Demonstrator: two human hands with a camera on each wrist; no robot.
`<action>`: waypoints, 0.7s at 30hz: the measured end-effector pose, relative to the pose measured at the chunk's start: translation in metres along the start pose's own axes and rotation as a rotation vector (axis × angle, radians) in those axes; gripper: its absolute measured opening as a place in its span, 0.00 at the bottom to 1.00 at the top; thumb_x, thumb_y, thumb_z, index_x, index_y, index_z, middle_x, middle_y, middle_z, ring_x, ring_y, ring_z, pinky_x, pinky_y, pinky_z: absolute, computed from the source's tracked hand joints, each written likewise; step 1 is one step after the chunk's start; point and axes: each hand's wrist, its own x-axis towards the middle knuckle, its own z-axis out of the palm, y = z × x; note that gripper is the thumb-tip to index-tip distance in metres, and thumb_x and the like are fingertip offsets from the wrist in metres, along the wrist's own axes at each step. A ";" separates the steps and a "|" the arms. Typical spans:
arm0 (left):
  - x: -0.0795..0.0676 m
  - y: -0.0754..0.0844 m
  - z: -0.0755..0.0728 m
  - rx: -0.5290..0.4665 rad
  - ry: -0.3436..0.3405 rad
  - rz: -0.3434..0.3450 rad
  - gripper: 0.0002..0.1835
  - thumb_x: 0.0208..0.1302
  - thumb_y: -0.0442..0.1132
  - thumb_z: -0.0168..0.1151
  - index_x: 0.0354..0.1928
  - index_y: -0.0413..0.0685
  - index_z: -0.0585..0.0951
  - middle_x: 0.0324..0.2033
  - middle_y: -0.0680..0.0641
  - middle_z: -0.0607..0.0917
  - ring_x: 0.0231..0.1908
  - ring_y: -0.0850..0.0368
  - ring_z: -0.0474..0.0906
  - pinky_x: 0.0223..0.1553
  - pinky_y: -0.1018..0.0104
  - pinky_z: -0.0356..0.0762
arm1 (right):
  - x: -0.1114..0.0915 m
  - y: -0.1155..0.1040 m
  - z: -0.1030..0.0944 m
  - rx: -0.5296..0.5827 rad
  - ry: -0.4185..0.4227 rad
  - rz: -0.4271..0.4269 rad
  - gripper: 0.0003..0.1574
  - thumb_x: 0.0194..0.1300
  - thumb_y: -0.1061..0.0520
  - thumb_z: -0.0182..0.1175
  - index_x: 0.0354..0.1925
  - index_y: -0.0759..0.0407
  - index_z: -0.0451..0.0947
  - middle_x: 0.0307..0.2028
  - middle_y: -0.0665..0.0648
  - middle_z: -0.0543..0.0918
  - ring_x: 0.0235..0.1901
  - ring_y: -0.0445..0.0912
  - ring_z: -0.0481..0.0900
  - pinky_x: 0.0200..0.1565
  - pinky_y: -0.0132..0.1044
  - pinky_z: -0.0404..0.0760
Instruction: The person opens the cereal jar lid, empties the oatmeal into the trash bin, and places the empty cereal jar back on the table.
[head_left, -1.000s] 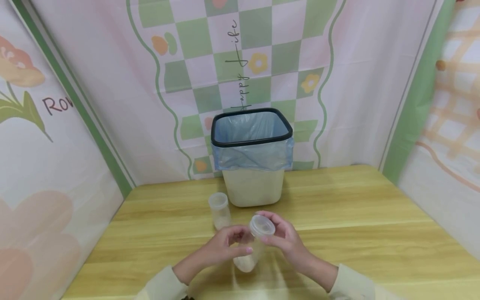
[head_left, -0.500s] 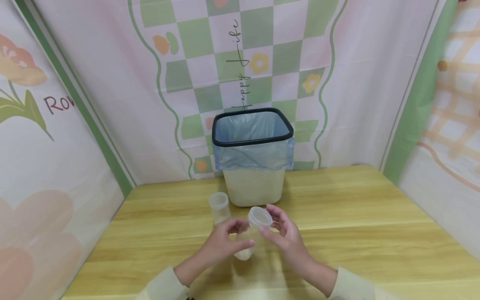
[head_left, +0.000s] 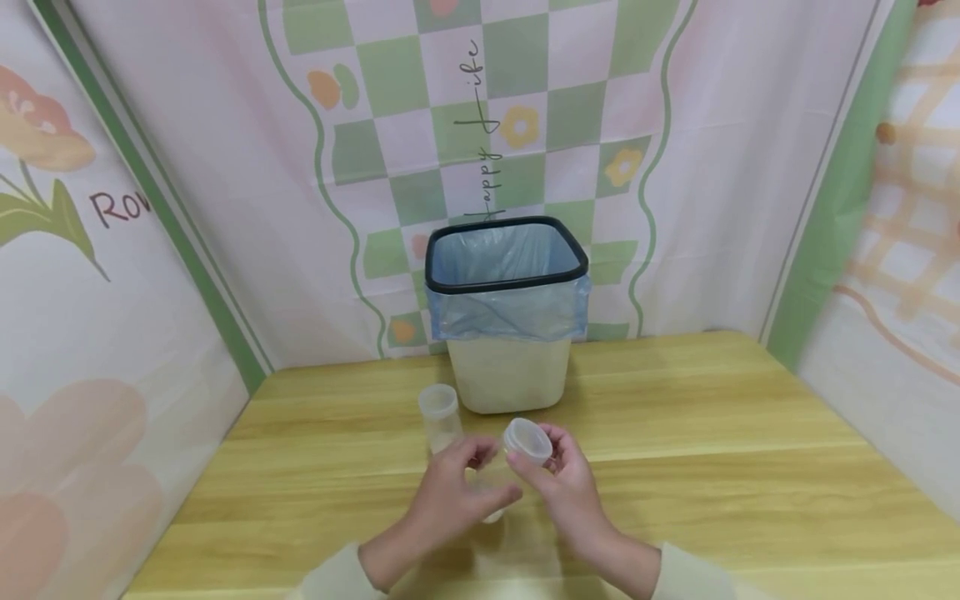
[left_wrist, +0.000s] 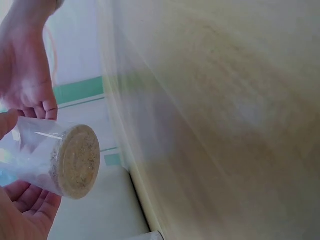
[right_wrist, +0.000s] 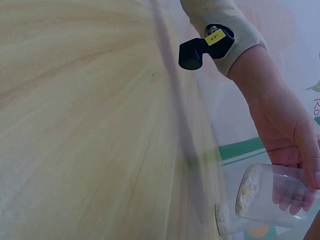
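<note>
- Left wrist view: we find a clear jar [left_wrist: 40, 155] held tilted above the table [head_left: 675, 417], pale grains [left_wrist: 82, 162] gathered at its base.
- We see its white lid [head_left: 531, 440] leaning toward the right hand [head_left: 566, 492], whose thumb and fingers pinch it; the left hand [head_left: 453, 500] curves round the jar's body. How hard either presses, we cannot tell.
- What could go wrong, we judge: a slick wall under a light left hold might let the jar spin or slip, and a lid that pops free while the jar leans could scatter the grains.
- Compared with half a second ago, we notice the lid sitting slightly lower and further to the right, the right fingers drawn closer about it, the left thumb shifted to the right.
- Beyond, a second jar [head_left: 438, 408] stands just behind the left hand; a stray elbow or knuckle could tip it.
- Furthest out, the bin [head_left: 510, 375] stands unchanged.
</note>
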 end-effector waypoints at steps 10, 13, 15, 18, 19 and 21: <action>-0.001 -0.003 -0.002 -0.078 -0.070 -0.030 0.27 0.51 0.51 0.75 0.49 0.44 0.80 0.39 0.48 0.82 0.41 0.54 0.79 0.46 0.65 0.80 | 0.003 0.006 -0.009 0.019 -0.089 -0.025 0.28 0.61 0.63 0.64 0.58 0.66 0.68 0.53 0.61 0.77 0.52 0.49 0.76 0.53 0.34 0.75; 0.000 -0.005 -0.004 -0.131 -0.109 -0.037 0.26 0.54 0.50 0.74 0.50 0.43 0.80 0.40 0.48 0.82 0.42 0.51 0.79 0.49 0.63 0.79 | 0.006 0.005 -0.014 0.028 -0.140 -0.040 0.28 0.62 0.64 0.62 0.59 0.67 0.68 0.54 0.61 0.77 0.53 0.49 0.76 0.55 0.34 0.75; 0.000 -0.006 -0.005 -0.147 -0.132 -0.035 0.26 0.55 0.50 0.73 0.51 0.42 0.79 0.41 0.48 0.82 0.43 0.51 0.79 0.50 0.62 0.79 | 0.007 0.005 -0.017 0.029 -0.175 -0.063 0.28 0.63 0.64 0.61 0.60 0.68 0.68 0.55 0.62 0.77 0.54 0.48 0.76 0.55 0.34 0.75; 0.000 -0.006 -0.008 -0.172 -0.169 -0.027 0.25 0.57 0.48 0.72 0.51 0.41 0.79 0.42 0.46 0.82 0.44 0.51 0.78 0.52 0.62 0.78 | 0.009 0.005 -0.021 0.036 -0.237 -0.120 0.29 0.64 0.65 0.60 0.61 0.71 0.66 0.55 0.65 0.76 0.53 0.47 0.76 0.55 0.34 0.75; 0.001 -0.007 -0.009 -0.183 -0.182 -0.024 0.25 0.57 0.47 0.72 0.51 0.40 0.79 0.42 0.44 0.82 0.45 0.52 0.78 0.52 0.62 0.78 | 0.010 0.005 -0.022 0.036 -0.260 -0.145 0.29 0.65 0.65 0.59 0.62 0.72 0.65 0.55 0.66 0.76 0.53 0.47 0.76 0.55 0.34 0.75; 0.001 -0.008 -0.010 -0.206 -0.210 -0.019 0.23 0.58 0.44 0.71 0.51 0.39 0.78 0.43 0.42 0.82 0.45 0.52 0.78 0.52 0.62 0.78 | 0.011 0.006 -0.024 0.046 -0.310 -0.190 0.29 0.66 0.66 0.58 0.62 0.74 0.64 0.55 0.67 0.75 0.53 0.46 0.76 0.54 0.35 0.76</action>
